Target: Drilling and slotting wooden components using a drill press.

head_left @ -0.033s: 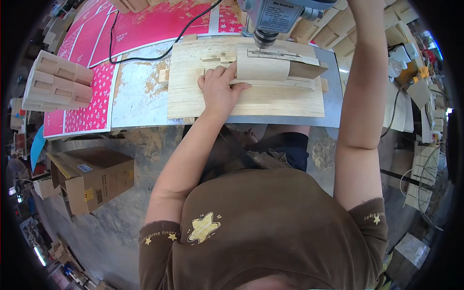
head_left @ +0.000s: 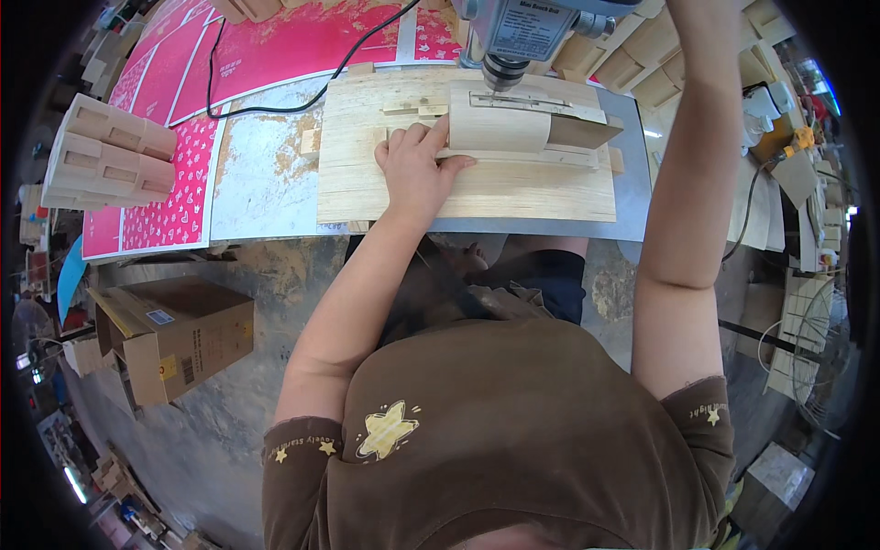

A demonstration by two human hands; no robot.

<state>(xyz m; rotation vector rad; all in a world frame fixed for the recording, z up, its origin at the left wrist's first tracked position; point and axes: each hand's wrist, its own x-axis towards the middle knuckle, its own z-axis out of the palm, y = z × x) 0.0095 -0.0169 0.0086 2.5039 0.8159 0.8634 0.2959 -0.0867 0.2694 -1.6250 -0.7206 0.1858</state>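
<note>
As hand (head_left: 414, 170) touches wood (head_left: 498, 131), box (head_left: 203, 346) gapes.

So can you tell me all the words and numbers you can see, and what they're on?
I won't copy the words out, but here's where they are:
Blue-grey drill: its label has a readable heading; the smaller lines are blurred.
Left sleeve: words near the stars, partly readable.
Right sleeve: a short bit, partly readable.
Cardboard box: printing too small to read.
</note>
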